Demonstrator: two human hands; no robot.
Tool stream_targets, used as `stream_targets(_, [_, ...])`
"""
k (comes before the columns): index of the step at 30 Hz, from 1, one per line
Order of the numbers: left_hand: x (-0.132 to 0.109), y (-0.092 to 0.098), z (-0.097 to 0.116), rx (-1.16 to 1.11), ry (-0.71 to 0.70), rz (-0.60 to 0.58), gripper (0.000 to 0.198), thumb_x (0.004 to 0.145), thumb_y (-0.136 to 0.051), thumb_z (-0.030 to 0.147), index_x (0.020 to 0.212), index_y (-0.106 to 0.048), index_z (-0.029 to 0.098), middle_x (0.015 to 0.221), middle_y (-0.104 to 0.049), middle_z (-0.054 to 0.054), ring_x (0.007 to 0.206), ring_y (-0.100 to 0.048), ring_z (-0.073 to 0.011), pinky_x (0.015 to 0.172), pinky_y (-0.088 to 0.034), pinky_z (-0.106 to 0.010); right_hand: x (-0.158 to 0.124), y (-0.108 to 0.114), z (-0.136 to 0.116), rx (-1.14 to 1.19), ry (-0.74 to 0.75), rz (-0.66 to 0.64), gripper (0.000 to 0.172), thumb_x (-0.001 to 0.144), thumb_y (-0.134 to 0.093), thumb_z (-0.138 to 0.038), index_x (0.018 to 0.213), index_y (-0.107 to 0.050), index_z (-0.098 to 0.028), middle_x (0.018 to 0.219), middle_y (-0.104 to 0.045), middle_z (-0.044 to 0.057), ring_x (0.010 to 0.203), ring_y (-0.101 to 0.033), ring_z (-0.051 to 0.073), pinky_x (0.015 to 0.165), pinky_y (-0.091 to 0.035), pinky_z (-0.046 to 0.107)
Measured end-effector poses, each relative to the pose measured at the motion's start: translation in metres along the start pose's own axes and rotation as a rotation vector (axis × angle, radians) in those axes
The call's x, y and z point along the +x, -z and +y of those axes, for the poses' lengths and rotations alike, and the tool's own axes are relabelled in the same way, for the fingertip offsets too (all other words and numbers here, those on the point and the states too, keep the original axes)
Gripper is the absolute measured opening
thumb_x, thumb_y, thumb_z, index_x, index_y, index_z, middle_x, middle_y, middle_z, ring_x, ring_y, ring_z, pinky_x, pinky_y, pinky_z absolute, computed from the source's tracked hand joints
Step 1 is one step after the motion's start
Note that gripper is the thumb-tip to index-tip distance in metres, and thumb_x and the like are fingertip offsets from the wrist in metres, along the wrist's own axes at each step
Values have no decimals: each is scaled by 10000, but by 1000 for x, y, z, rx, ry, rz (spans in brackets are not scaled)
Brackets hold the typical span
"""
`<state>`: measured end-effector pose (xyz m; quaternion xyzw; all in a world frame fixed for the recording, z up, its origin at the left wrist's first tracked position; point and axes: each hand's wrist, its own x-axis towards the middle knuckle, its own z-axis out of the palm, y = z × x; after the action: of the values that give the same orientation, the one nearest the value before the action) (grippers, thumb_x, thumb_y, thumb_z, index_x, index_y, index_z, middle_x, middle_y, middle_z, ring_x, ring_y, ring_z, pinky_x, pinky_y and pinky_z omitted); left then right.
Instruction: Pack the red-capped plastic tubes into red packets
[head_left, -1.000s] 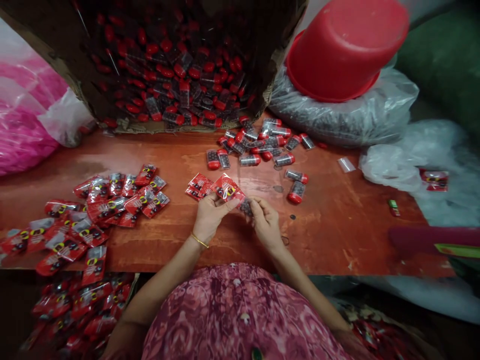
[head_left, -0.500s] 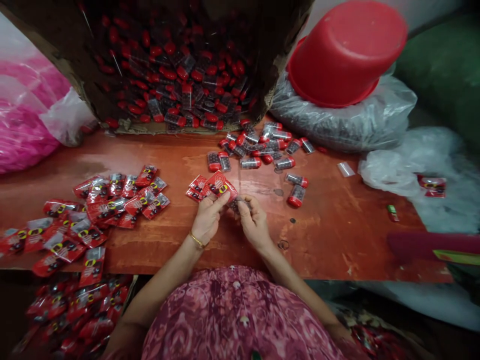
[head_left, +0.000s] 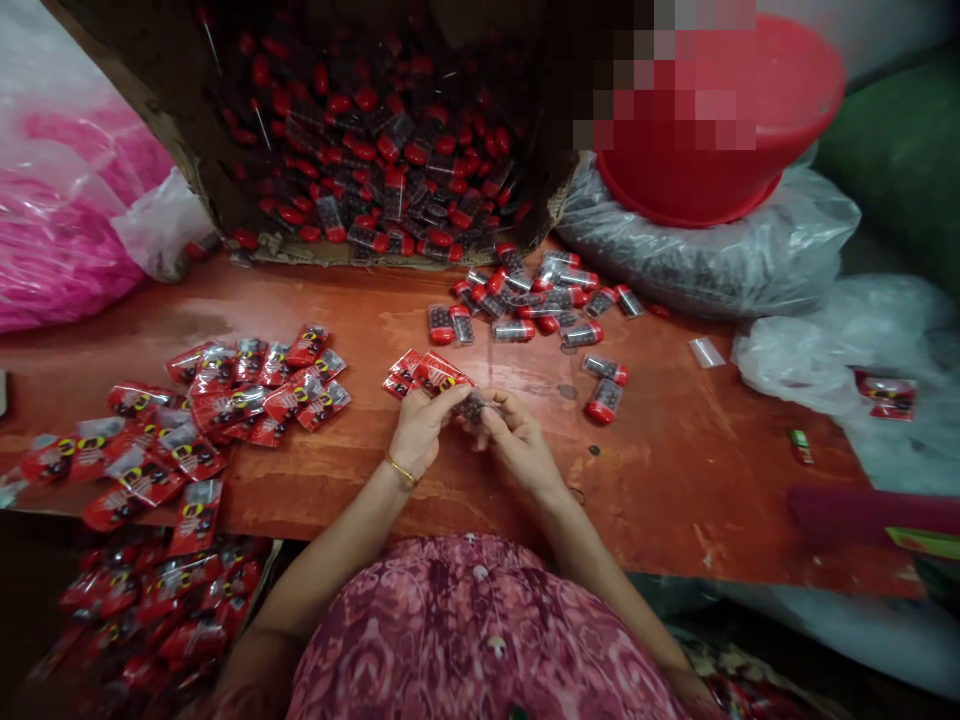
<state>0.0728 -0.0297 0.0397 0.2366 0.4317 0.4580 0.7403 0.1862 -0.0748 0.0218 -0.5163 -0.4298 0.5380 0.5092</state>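
Note:
In the head view, my left hand (head_left: 418, 430) is closed in a pinch on a red printed packet (head_left: 444, 374) at the middle of the table. Its thumb and fingers touch a small clear tube of dark beads (head_left: 472, 405). My right hand (head_left: 519, 442) grips this tube from the other side, with its fingertips partly hiding it. How far the tube sits inside the packet, I cannot tell. Another red packet (head_left: 403, 370) shows just beyond my left hand. Beyond the hands lies a loose group of red-capped bead tubes (head_left: 544, 297).
Filled red packets (head_left: 247, 400) spread over the table's left side, with more in a container (head_left: 172, 610) below. A cardboard box (head_left: 202, 190) of tubes stands behind. A red bucket (head_left: 697, 180) sits on a clear bag (head_left: 720, 260); a pink-filled bag (head_left: 67, 240) is far left.
The view has shifted slightly, so the table's contents sit further right. My fingers have come closer together around the tube, and less of the held packet's printed face shows.

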Motion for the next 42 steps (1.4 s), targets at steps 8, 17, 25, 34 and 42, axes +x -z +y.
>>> stream_targets(8, [-2, 7, -3, 59, 10, -50, 253, 504, -783, 253, 602, -589, 123, 572, -590, 25, 532, -519, -79, 528, -400, -207, 0, 1, 4, -70, 39, 87, 315, 758, -591, -484, 861, -503, -199, 537, -537, -70, 392, -449, 65, 416, -385, 203])
stream_targets(17, [-5, -5, -9, -50, -74, 110, 272, 497, -782, 309, 609, -611, 129, 567, -598, 24, 552, -537, -81, 559, -416, -202, -3, -14, 5, -169, 129, 114, 184, 807, -545, -363, 908, -513, -212, 608, -535, -42, 453, -442, 78, 399, -324, 205])
stream_targets(25, [-7, 0, -2, -24, -27, -38, 353, 522, -786, 433, 611, -604, 144, 570, -605, 18, 473, -501, -77, 459, -393, -210, 2, -16, -4, 11, 57, 105, 263, 762, -588, -433, 849, -469, -216, 519, -513, -85, 367, -423, 59, 386, -357, 196])
stream_targets(34, [-7, 2, -7, -55, -10, -97, 380, 562, -762, 472, 550, -574, 142, 490, -564, 21, 421, -475, -76, 441, -395, -218, 14, -18, -7, 60, 42, 91, 296, 710, -636, -424, 801, -443, -218, 455, -526, -108, 333, -439, 59, 365, -362, 181])
stream_targets(42, [-11, 12, 1, -69, 25, -22, 357, 569, -763, 458, 660, -615, 146, 624, -676, -20, 668, -651, -160, 608, -495, -252, 28, -24, -2, 108, -26, 42, 348, 609, -708, -438, 737, -476, -212, 485, -543, -99, 361, -474, 61, 364, -396, 174])
